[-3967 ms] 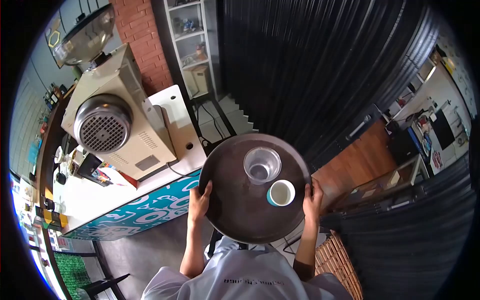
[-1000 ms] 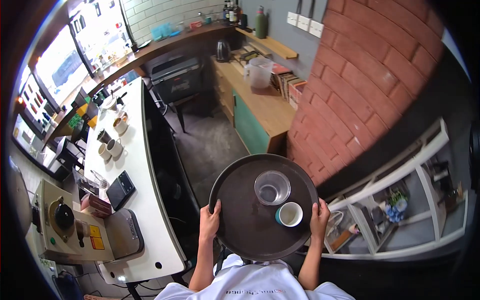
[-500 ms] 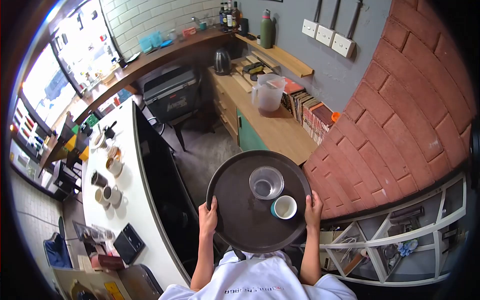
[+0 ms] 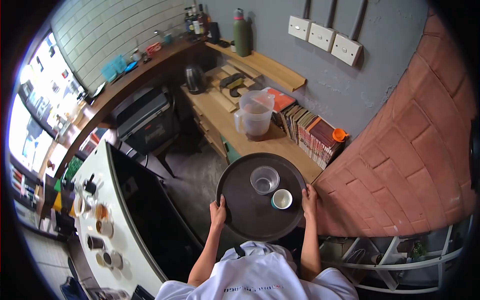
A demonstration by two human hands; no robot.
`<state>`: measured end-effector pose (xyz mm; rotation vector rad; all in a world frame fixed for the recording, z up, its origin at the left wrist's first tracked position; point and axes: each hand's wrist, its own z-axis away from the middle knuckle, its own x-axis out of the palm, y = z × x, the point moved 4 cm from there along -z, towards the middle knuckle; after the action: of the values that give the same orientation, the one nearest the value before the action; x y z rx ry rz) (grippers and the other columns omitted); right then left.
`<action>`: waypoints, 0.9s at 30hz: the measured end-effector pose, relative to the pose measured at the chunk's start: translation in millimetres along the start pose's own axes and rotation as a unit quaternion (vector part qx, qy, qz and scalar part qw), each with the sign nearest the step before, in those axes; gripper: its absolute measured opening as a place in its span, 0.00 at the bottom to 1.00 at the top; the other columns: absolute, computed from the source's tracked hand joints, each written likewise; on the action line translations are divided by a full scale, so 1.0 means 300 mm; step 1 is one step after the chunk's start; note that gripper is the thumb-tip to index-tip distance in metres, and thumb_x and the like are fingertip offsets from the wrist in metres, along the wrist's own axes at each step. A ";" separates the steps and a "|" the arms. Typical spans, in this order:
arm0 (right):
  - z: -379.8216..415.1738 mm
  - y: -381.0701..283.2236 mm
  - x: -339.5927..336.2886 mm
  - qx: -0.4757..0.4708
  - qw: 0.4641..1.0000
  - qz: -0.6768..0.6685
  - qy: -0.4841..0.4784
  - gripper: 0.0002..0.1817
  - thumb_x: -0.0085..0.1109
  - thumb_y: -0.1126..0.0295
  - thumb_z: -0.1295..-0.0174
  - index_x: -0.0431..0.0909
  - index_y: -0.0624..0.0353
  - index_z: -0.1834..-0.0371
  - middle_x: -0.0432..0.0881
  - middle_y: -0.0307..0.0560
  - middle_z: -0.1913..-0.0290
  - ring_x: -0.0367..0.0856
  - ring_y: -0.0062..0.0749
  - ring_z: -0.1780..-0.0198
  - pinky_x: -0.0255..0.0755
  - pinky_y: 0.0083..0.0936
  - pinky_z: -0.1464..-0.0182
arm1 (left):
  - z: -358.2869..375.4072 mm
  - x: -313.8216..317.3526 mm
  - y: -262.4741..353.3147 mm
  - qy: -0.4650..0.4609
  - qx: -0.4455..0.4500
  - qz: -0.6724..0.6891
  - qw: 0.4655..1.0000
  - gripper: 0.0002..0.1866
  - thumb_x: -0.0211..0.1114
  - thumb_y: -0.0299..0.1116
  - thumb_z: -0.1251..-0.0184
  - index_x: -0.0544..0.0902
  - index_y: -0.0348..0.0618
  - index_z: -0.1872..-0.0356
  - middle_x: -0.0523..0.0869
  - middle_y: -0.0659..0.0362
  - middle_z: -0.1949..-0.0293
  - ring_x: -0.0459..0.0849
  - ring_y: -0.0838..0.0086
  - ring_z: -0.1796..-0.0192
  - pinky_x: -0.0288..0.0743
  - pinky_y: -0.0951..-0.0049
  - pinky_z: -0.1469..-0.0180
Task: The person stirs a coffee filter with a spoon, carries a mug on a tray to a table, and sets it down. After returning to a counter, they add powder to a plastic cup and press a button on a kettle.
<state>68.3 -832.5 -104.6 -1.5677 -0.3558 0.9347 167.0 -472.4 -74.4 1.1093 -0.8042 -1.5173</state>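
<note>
A round dark brown tray point(image 4: 250, 215) is held level in front of me. My left hand point(image 4: 218, 212) grips its left rim, and my right hand point(image 4: 309, 201) grips the right rim, with thumbs on top. Fingers under the tray are hidden. On the tray stand a clear plastic cup point(image 4: 264, 180) and, just to its lower right and close beside it, a smaller cup point(image 4: 282, 199) with a white inside and teal outside. Both cups are nearer the right side of the tray.
Beyond the tray is a wooden cabinet point(image 4: 250, 145) bearing a plastic pitcher point(image 4: 255, 113), a black kettle point(image 4: 194, 79) and books point(image 4: 310, 134). A white counter point(image 4: 135, 250) with several cups runs along the left. A brick wall point(image 4: 385, 175) stands close on the right.
The view has moved closer to the cabinet and wall, so the pitcher and books look larger. Both hands still hold the tray, with the two cups still on it.
</note>
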 end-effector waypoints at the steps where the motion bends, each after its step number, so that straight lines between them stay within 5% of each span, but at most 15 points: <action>1: -0.022 -0.005 0.018 -0.010 0.999 0.008 0.039 0.15 0.51 0.77 0.33 0.72 0.69 0.44 0.78 0.53 0.49 0.76 0.35 0.47 0.68 0.27 0.45 | -0.057 0.030 -0.008 -0.004 0.018 0.023 1.000 0.27 0.56 0.47 0.27 0.77 0.27 0.73 0.77 0.61 0.80 0.72 0.81 0.72 0.68 0.69 0.70; 2: -0.043 -0.011 0.028 -0.022 0.996 0.017 0.080 0.13 0.50 0.79 0.33 0.73 0.68 0.46 0.80 0.47 0.53 0.77 0.27 0.52 0.68 0.21 0.49 | -0.113 0.057 -0.022 -0.016 0.018 0.016 1.000 0.27 0.56 0.47 0.27 0.77 0.27 0.73 0.77 0.61 0.80 0.72 0.81 0.72 0.68 0.69 0.70; 7: -0.142 -0.019 0.070 0.069 0.997 -0.006 0.037 0.15 0.49 0.82 0.35 0.73 0.68 0.44 0.79 0.50 0.51 0.77 0.31 0.50 0.68 0.23 0.46 | -0.296 0.161 -0.048 -0.058 -0.005 0.035 0.998 0.27 0.57 0.49 0.28 0.77 0.29 0.75 0.75 0.63 0.79 0.70 0.81 0.72 0.67 0.70 0.71; 18: -0.265 0.192 0.115 0.133 0.978 0.052 0.152 0.15 0.48 0.84 0.38 0.77 0.67 0.49 0.81 0.51 0.53 0.77 0.35 0.51 0.67 0.26 0.46 | -0.526 0.368 -0.120 -0.106 -0.008 0.022 0.994 0.28 0.57 0.49 0.28 0.78 0.28 0.73 0.76 0.62 0.79 0.70 0.81 0.73 0.68 0.70 0.71; 20: -0.286 0.267 0.117 0.128 0.978 0.077 0.143 0.22 0.48 0.88 0.46 0.74 0.70 0.46 0.77 0.61 0.47 0.74 0.49 0.42 0.66 0.33 0.40 | -0.538 0.378 -0.125 -0.102 -0.022 -0.070 0.992 0.27 0.56 0.49 0.27 0.79 0.28 0.71 0.77 0.62 0.78 0.71 0.80 0.72 0.68 0.70 0.70; 27: -0.363 0.169 0.085 0.133 0.979 0.069 0.137 0.22 0.49 0.89 0.48 0.79 0.67 0.49 0.80 0.60 0.52 0.78 0.45 0.49 0.70 0.30 0.46 | -0.520 0.464 -0.098 -0.079 -0.002 0.001 0.997 0.27 0.57 0.48 0.28 0.79 0.27 0.70 0.78 0.61 0.77 0.71 0.78 0.70 0.70 0.69 0.67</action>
<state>149.5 -901.5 -165.4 -1.4606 0.0712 0.8202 299.0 -591.8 -188.0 0.9952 -0.9091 -1.6194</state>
